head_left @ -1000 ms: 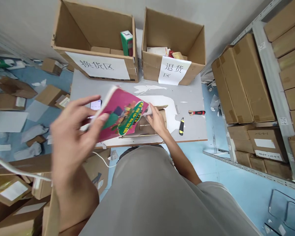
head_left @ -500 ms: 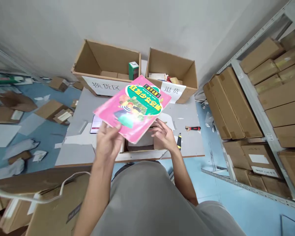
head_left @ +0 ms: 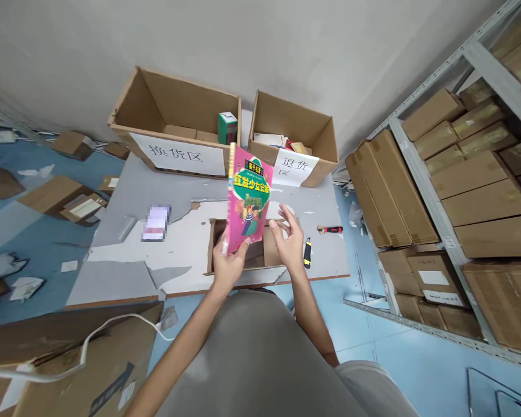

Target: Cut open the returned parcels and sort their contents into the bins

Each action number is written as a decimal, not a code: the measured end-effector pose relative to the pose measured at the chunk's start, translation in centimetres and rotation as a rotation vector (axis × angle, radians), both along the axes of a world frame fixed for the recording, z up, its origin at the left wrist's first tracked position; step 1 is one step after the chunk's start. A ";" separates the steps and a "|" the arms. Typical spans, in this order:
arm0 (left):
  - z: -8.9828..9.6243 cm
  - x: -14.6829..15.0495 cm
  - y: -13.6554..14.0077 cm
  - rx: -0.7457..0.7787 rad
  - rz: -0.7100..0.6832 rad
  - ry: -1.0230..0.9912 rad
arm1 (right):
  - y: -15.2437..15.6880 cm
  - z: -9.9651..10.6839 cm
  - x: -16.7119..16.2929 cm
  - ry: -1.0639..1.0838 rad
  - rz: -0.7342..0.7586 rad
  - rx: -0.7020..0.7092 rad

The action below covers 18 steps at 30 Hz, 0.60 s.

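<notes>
A pink picture book (head_left: 238,231) with a green title panel stands tilted in the air, its cover and spine toward me. My left hand (head_left: 229,263) grips its lower corner, thumb across the cover. To the right of the book, my right hand (head_left: 290,240) is apart from it, fingers spread and curved. Beneath the book lies an opened small cardboard box (head_left: 274,246) on the table, partly hidden by the book and my hands.
Two labelled cardboard boxes stand at the back, the left box (head_left: 130,104) and the right box (head_left: 325,139). A phone (head_left: 156,223) lies left on the table (head_left: 113,278). A yellow-black utility knife (head_left: 307,253) and a red-black tool (head_left: 330,229) lie right. Shelves of cartons (head_left: 477,202) flank the right.
The book has turned from lying slanted and broad toward me to standing more upright, showing its spine. My left hand has moved right with it. My right hand has come away from the book's edge.
</notes>
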<state>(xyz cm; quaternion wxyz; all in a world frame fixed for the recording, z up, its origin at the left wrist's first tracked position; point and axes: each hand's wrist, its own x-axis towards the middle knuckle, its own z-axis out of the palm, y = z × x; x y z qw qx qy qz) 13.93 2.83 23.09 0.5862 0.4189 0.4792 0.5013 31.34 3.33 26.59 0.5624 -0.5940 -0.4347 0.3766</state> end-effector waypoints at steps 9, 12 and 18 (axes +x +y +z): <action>0.9 -1.9 0.5 0.627 -0.412 0.552 | 0.6 0.9 -0.6 0.389 -0.074 -0.027; 1.6 -3.1 1.3 0.525 -0.372 0.518 | 0.6 0.6 1.8 0.442 -0.033 -0.096; 1.9 -5.0 4.0 -0.061 -0.215 -0.032 | -0.7 0.2 4.1 0.491 0.126 -0.209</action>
